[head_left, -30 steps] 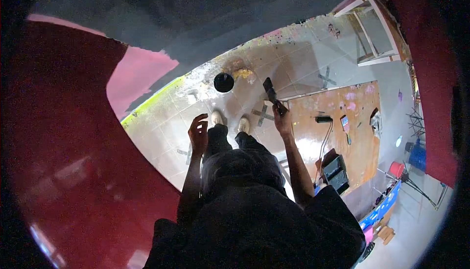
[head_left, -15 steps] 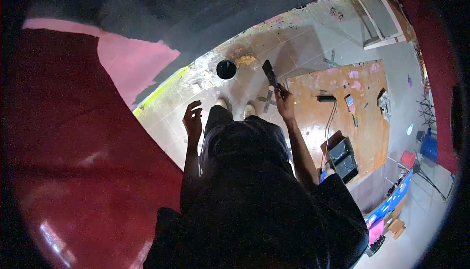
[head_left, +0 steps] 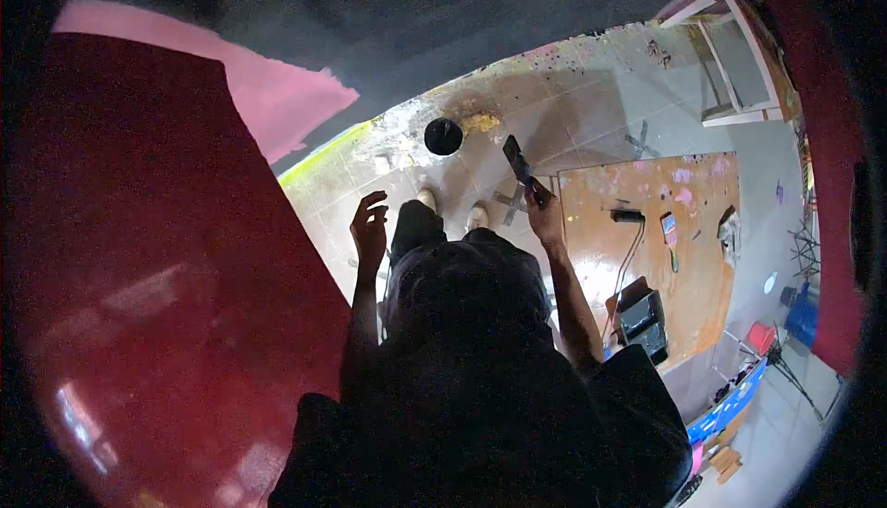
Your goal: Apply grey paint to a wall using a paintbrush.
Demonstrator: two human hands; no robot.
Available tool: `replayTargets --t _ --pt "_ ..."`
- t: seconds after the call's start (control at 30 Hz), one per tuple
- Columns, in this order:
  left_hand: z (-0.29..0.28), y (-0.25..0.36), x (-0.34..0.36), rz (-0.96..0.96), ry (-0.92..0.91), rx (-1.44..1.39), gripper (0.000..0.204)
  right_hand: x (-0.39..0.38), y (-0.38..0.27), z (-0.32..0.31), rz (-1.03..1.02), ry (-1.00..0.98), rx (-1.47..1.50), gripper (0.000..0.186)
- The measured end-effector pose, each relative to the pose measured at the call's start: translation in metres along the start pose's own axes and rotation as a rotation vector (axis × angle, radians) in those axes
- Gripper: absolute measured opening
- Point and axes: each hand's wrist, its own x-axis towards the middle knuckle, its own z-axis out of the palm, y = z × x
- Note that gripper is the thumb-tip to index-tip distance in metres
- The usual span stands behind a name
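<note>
My right hand (head_left: 541, 211) grips a black paintbrush (head_left: 516, 158) by the handle, its dark bristles raised above the tiled floor. My left hand (head_left: 370, 223) is empty, fingers apart and slightly curled. A round black pot (head_left: 443, 137) stands on the paint-splattered tiles beside the wall (head_left: 351, 37), which is painted dark grey, pink and maroon. To my right a stained wooden board (head_left: 591, 194) bears a paint roller (head_left: 627, 216), a smaller brush (head_left: 670, 240) and a black paint tray (head_left: 642, 321).
A white-framed piece of furniture (head_left: 748, 102) stands at the upper right. Beyond the board are a red bucket (head_left: 760, 337), a blue container (head_left: 802, 319), metal stands and a blue panel (head_left: 730, 406). Tape crosses mark the tiles near my shoes.
The view has shifted a little. Both hands keep much the same pose against my body, the brush still in my right hand and my left still empty.
</note>
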Motion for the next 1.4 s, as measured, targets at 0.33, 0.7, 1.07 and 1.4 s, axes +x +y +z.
replayTargets --t 0.33,0.7,1.07,1.4 --pt "0.061 -0.123 0.072 -0.233 -0.129 0.064 0.024 0.052 0.094 0.120 0.253 -0.116 -0.444 0.027" --pt "0.173 -0.333 0.299 0.115 -0.027 0.231 0.027 0.236 0.392 0.352 0.091 -0.427 -0.760 0.024" --pt "0.075 -0.338 0.319 0.462 0.449 0.482 0.021 0.314 0.512 0.455 -0.093 -0.526 -0.928 0.028" --pt "0.058 -0.327 0.273 0.449 0.566 0.560 0.025 0.311 0.546 0.470 -0.206 -0.604 -0.940 0.021"
